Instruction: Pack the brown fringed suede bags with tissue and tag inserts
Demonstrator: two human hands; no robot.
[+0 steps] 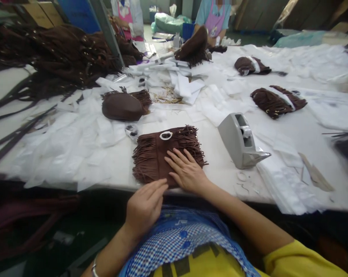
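A brown fringed bag [156, 150] lies flat in front of me near the table's front edge, with a small white oval ring around a dark centre [166, 135] at its top. My right hand [188, 173] rests on the bag's lower right, palm down and fingers spread. At the lower edge of the bag is my left hand [146, 204], its fingers loosely stretched and side by side, the tips touching or very close to the bag. Nothing shows in its grasp, though its palm side is hidden. A grey tape dispenser [234, 142] stands to the right.
Another brown bag [123, 105] sits behind, on the left. Two banded brown bundles [278, 100] lie at the right. A large brown pile [61, 54] covers the far left beside a metal post [107, 34]. White plastic sleeves [286, 184] spread across the table; two people work opposite.
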